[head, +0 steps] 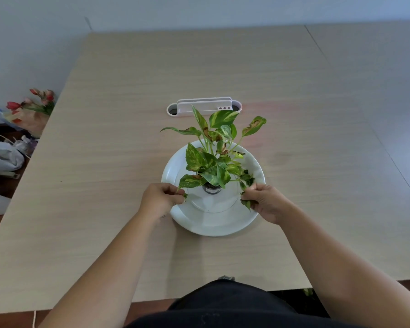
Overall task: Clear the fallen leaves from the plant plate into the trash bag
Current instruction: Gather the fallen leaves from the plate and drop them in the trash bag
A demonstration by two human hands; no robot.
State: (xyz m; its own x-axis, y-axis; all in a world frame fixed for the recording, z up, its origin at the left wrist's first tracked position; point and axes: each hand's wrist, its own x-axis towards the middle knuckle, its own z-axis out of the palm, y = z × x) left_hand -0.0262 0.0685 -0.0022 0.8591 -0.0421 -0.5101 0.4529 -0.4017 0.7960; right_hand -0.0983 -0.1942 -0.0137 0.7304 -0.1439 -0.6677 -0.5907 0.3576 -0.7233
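A white round plate (211, 223) lies on the table with a small potted plant (211, 162) standing at its middle. My left hand (160, 198) is at the plate's left rim, fingers pinched on a small green leaf piece (185, 196). My right hand (265, 202) is at the plate's right side, closed on several dark green fallen leaves (246, 202). More loose leaves (247, 177) lie on the plate just behind that hand. No trash bag is clearly visible.
The light wooden table (104, 185) stretches all around the plate. A white cable-slot cover (204, 106) sits behind the plant. Off the table's left edge are a bouquet of red flowers (33, 107) and white plastic bags (3, 157).
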